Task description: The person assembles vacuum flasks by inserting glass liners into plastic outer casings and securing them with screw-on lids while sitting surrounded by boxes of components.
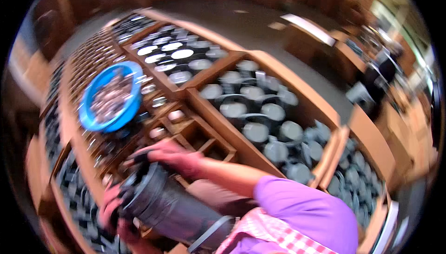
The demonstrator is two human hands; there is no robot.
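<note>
A large black cylindrical container [174, 210], like a bucket with a ridged rim, lies tilted in front of my body. My right hand [169, 155], in a pinkish-red glove, has its fingers bent over the far side of the rim. On the near left side, my left hand [114, 207], gloved alike, grips the rim, though motion smears it. The container's mouth faces away, so its contents are hidden. A grey strap [211, 232] crosses its lower end. Just beyond my right hand stands a cardboard box with dividers [200, 138], with jars in some compartments.
A blue basin [136, 97] of small pale pieces rests on rows of glass jars [88, 54]. Open cartons [297, 96] of round grey-lidded items stand to the right, with more items in a carton [74, 198] at left. Another person [378, 75] is at the far right.
</note>
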